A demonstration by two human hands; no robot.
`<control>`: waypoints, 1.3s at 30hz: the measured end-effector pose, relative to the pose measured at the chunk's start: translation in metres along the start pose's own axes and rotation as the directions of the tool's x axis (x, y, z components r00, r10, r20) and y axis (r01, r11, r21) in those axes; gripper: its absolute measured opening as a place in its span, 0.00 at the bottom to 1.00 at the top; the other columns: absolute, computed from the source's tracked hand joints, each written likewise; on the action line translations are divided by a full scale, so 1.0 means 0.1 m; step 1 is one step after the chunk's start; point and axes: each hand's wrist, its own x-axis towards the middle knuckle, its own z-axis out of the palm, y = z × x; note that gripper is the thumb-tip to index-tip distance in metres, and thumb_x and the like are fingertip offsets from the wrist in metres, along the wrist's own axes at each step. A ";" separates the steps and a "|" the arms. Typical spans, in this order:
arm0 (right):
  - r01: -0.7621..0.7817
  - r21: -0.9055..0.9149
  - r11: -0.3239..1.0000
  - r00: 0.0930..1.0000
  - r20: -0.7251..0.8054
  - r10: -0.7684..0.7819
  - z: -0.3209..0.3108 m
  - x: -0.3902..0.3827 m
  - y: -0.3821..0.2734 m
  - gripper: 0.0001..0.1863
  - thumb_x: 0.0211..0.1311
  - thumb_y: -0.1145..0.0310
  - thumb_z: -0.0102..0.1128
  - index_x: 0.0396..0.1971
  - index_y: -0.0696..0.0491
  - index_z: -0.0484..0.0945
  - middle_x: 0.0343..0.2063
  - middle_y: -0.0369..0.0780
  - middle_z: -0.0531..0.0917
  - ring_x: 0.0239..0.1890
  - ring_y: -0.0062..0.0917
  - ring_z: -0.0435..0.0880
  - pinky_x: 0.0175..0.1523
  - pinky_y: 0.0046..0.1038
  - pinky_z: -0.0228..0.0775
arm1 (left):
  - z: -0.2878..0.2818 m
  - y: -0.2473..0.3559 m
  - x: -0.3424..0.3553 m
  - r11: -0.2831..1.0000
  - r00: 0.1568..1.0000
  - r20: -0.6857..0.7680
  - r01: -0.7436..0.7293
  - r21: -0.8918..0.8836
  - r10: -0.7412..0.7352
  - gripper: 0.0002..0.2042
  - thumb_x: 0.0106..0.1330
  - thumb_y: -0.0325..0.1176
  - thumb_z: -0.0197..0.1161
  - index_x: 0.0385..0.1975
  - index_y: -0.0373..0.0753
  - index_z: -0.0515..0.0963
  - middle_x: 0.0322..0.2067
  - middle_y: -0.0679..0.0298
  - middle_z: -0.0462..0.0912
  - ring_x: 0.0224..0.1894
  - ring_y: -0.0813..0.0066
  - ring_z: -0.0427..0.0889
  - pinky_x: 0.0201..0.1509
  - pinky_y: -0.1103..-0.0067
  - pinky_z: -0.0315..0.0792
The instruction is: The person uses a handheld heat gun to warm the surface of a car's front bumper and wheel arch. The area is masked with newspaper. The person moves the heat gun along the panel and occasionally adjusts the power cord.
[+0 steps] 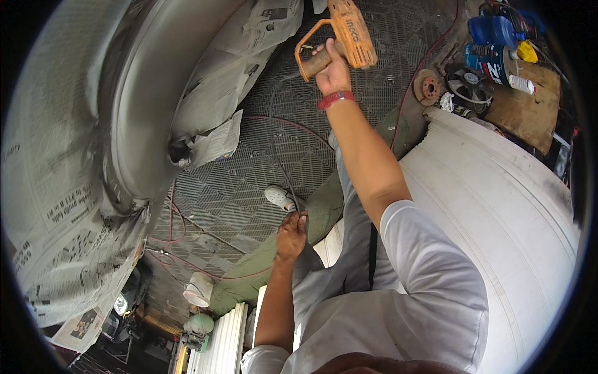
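My right hand (333,73), with a red band at the wrist, is wrapped round the brown grip of a worn orange heat gun (353,37). The tool is raised at the top of the view, its front end cut off by the edge. A dark power cord (284,165) hangs down from it. Lower down, in front of my legs, my left hand (291,235) is closed on that cord. Off to the left of both hands stands a grey curved car body panel (140,106), edged with newspaper masking (215,93).
Dark ribbed matting (218,193) covers the floor, crossed by a thin red hose (299,126). A white bucket (198,289) stands at lower left. A large white panel (492,206) lies at right, near a brake disc (428,87), a black fan (469,84) and a blue jug (492,30).
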 end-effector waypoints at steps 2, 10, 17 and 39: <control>0.072 -0.032 0.997 0.991 0.113 -0.068 0.02 -0.30 -0.04 0.11 0.69 0.70 0.69 0.45 0.50 0.76 0.34 0.35 0.79 0.40 0.26 0.80 0.54 0.33 0.75 | -0.01 -0.15 -0.10 0.998 1.000 0.008 0.004 0.064 -0.004 0.14 0.79 0.41 0.53 0.48 0.40 0.83 0.45 0.51 0.86 0.49 0.47 0.84 0.55 0.59 0.77; 0.258 -0.772 0.581 0.966 0.229 -0.124 -0.01 -1.58 -0.14 0.19 0.65 0.68 0.75 0.53 0.55 0.81 0.49 0.37 0.84 0.52 0.26 0.83 0.61 0.31 0.74 | -0.16 -0.74 -0.56 0.988 1.000 0.001 0.007 0.152 -0.008 0.14 0.78 0.41 0.53 0.47 0.39 0.81 0.45 0.50 0.85 0.48 0.43 0.83 0.53 0.58 0.78; 0.859 -0.491 -0.143 0.500 0.865 0.037 -0.26 -2.08 0.26 0.22 0.55 0.61 0.71 0.50 0.52 0.81 0.48 0.40 0.83 0.56 0.34 0.79 0.68 0.40 0.63 | -0.11 -1.11 -0.84 0.957 0.997 -0.053 -0.040 0.287 0.058 0.15 0.78 0.43 0.54 0.46 0.40 0.82 0.44 0.55 0.85 0.48 0.50 0.85 0.55 0.61 0.78; 0.532 -0.829 0.172 0.700 0.545 0.461 -0.56 -4.54 2.52 0.20 0.64 0.55 0.68 0.48 0.55 0.83 0.45 0.48 0.87 0.48 0.46 0.86 0.52 0.42 0.79 | 0.07 -2.90 -2.71 0.277 0.612 0.117 0.510 -0.815 -0.783 0.19 0.82 0.52 0.49 0.51 0.45 0.80 0.53 0.68 0.85 0.57 0.68 0.81 0.60 0.66 0.70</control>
